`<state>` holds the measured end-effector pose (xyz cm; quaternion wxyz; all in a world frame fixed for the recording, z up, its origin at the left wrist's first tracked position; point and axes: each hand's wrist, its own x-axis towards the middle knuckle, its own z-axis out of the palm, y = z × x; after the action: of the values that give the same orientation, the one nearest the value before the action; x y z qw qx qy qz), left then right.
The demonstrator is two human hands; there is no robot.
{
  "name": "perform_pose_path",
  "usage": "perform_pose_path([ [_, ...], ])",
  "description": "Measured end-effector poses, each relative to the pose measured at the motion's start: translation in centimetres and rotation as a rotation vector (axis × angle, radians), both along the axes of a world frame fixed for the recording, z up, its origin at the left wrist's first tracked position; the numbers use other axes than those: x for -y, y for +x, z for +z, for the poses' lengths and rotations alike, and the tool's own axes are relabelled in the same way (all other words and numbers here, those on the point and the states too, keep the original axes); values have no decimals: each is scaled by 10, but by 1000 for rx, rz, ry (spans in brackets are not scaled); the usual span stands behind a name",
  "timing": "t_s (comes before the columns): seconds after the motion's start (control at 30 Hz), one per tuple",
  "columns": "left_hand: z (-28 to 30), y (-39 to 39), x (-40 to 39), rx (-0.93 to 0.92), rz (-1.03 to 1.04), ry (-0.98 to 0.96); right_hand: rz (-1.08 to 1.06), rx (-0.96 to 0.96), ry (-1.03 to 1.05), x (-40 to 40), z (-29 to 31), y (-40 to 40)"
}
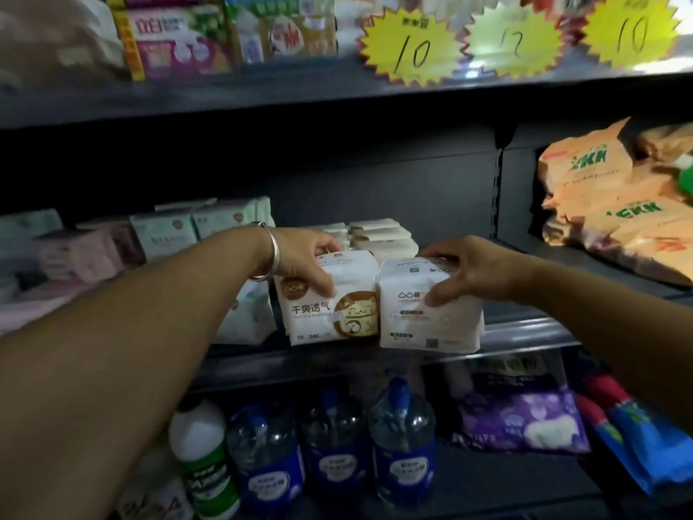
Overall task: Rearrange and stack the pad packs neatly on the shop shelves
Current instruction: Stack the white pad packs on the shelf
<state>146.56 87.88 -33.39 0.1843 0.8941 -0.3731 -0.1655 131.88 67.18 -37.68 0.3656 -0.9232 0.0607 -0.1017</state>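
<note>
Two white pad packs stand side by side at the front of the middle shelf. My left hand grips the top of the left pack with the gold cat picture, thumb down its front. The plain white pack on the right is held from its top and right side by my right hand, thumb on its front. Behind them lie several more white packs. To the left are pale green packs and pink packs.
Orange bagged goods are piled on the shelf at right. Below stand blue-labelled bottles, a white bottle and a purple pack. The shelf above carries boxes and yellow price stars.
</note>
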Motion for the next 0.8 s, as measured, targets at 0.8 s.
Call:
perform_pose_path([
  [0.8,15,199,102,662,176,-8,-217,296,-410,70,48,157],
])
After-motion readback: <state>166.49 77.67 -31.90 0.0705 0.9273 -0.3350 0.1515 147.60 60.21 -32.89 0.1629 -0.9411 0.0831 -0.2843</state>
